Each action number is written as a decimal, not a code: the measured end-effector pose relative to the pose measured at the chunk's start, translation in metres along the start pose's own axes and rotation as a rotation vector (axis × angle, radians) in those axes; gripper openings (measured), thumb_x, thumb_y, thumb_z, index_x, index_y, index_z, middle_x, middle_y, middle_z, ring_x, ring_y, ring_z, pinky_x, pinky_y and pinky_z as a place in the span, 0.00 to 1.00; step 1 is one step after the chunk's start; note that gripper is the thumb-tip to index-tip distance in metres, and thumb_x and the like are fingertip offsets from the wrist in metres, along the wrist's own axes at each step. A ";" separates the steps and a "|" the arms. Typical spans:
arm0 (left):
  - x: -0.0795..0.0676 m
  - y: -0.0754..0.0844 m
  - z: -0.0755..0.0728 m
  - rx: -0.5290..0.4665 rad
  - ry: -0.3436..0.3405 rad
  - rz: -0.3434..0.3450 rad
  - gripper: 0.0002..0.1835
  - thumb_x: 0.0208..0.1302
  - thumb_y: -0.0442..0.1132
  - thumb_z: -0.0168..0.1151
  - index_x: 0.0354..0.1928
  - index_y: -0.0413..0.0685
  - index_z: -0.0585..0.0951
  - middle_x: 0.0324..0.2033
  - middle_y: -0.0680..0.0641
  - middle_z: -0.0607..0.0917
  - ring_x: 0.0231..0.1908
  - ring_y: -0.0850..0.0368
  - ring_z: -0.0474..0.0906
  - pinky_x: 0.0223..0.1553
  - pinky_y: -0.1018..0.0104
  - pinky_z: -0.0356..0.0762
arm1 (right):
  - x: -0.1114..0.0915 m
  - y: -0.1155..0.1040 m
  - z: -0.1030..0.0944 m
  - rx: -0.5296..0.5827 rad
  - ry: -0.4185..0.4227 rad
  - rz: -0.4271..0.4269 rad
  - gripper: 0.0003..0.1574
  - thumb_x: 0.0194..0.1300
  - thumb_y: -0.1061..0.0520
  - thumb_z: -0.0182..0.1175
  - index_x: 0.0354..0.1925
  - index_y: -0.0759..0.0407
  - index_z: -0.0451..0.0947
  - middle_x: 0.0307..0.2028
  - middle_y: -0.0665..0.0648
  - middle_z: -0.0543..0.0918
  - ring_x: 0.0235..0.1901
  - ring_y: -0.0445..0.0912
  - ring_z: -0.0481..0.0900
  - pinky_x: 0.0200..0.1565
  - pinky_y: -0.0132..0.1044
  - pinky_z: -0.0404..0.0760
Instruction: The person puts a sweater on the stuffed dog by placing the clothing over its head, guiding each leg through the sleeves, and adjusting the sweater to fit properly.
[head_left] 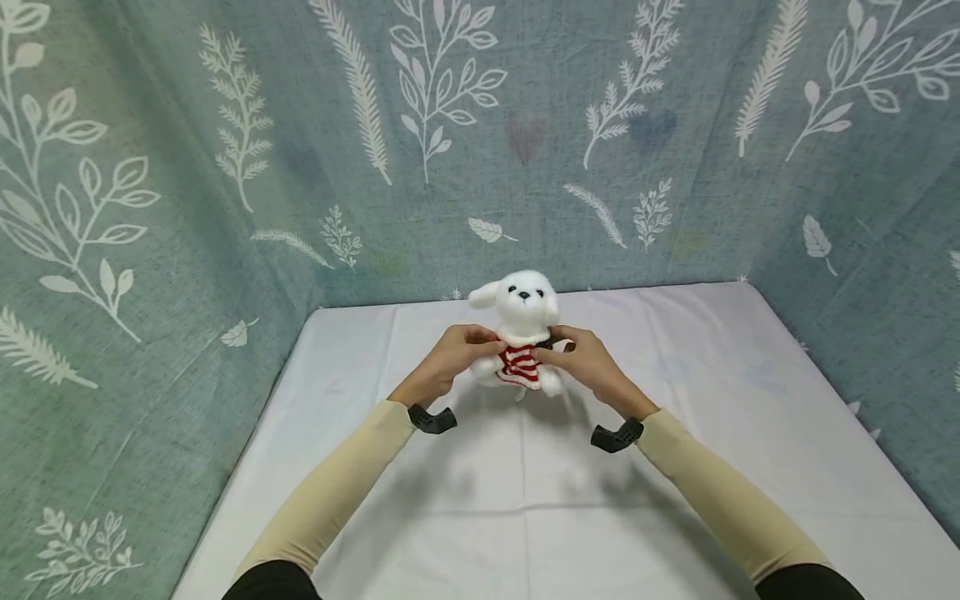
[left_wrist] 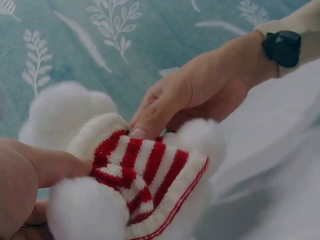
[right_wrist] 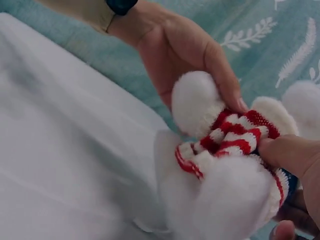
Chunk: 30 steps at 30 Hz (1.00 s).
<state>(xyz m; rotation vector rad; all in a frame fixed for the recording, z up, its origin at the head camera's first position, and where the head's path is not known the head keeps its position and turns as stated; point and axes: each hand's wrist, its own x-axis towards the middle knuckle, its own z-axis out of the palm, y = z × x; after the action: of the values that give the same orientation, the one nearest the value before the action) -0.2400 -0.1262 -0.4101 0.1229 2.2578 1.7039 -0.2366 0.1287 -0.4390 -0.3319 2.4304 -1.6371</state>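
A white plush dog (head_left: 523, 304) with black eyes and nose faces me in the head view, held upright near the far side of the table. It wears a red-and-white striped knitted sweater (left_wrist: 155, 160). My left hand (head_left: 453, 357) grips one side of its body, thumb pressed on the sweater near the collar. On the other side, my right hand (head_left: 592, 362) pinches the sweater with its thumb in front and its fingers behind. A dark blue patch (right_wrist: 291, 186) shows at the dog's side by my right hand. Most of the fingers behind the toy are hidden.
A white cloth (head_left: 450, 550) with fold creases covers the table. Green-blue curtains (head_left: 525, 208) with white leaf prints stand behind and at both sides. Each wrist carries a black band (head_left: 433, 419).
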 end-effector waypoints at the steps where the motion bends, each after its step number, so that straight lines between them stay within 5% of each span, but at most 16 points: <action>1: 0.001 -0.003 0.001 -0.018 0.010 0.009 0.15 0.67 0.44 0.71 0.50 0.42 0.84 0.47 0.46 0.86 0.50 0.50 0.79 0.55 0.54 0.75 | 0.000 0.001 0.000 -0.014 0.010 -0.017 0.37 0.63 0.36 0.72 0.64 0.50 0.78 0.53 0.52 0.83 0.41 0.52 0.76 0.42 0.46 0.76; 5: 0.004 -0.012 0.005 -0.072 0.043 0.030 0.17 0.65 0.40 0.74 0.51 0.41 0.83 0.47 0.45 0.85 0.50 0.50 0.80 0.52 0.58 0.77 | 0.000 0.005 0.002 -0.045 0.057 -0.060 0.35 0.61 0.39 0.75 0.61 0.49 0.81 0.50 0.55 0.84 0.32 0.51 0.74 0.32 0.40 0.72; 14: 0.009 -0.028 0.013 -0.145 0.072 0.073 0.19 0.59 0.36 0.78 0.51 0.44 0.82 0.48 0.44 0.85 0.51 0.49 0.81 0.58 0.51 0.76 | 0.001 0.019 0.002 -0.130 0.119 -0.118 0.35 0.62 0.49 0.75 0.65 0.52 0.79 0.52 0.56 0.84 0.28 0.49 0.74 0.29 0.40 0.73; 24: 0.009 -0.044 0.019 -0.066 0.079 0.101 0.20 0.52 0.34 0.82 0.45 0.47 0.83 0.46 0.45 0.83 0.54 0.41 0.77 0.50 0.54 0.79 | -0.004 0.028 0.004 -0.160 0.105 -0.107 0.35 0.58 0.56 0.77 0.63 0.54 0.80 0.34 0.57 0.81 0.27 0.49 0.73 0.30 0.40 0.72; 30: 0.007 -0.047 0.020 0.002 0.042 0.165 0.21 0.51 0.33 0.82 0.47 0.48 0.84 0.43 0.44 0.85 0.50 0.42 0.80 0.46 0.54 0.81 | -0.005 0.031 0.002 -0.148 0.062 -0.144 0.39 0.56 0.59 0.78 0.65 0.55 0.76 0.37 0.56 0.80 0.29 0.51 0.73 0.31 0.43 0.73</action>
<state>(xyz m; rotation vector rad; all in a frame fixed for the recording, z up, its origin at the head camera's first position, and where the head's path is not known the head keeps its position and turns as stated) -0.2350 -0.1194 -0.4608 0.2832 2.3369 1.8018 -0.2334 0.1396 -0.4682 -0.4971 2.6371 -1.5458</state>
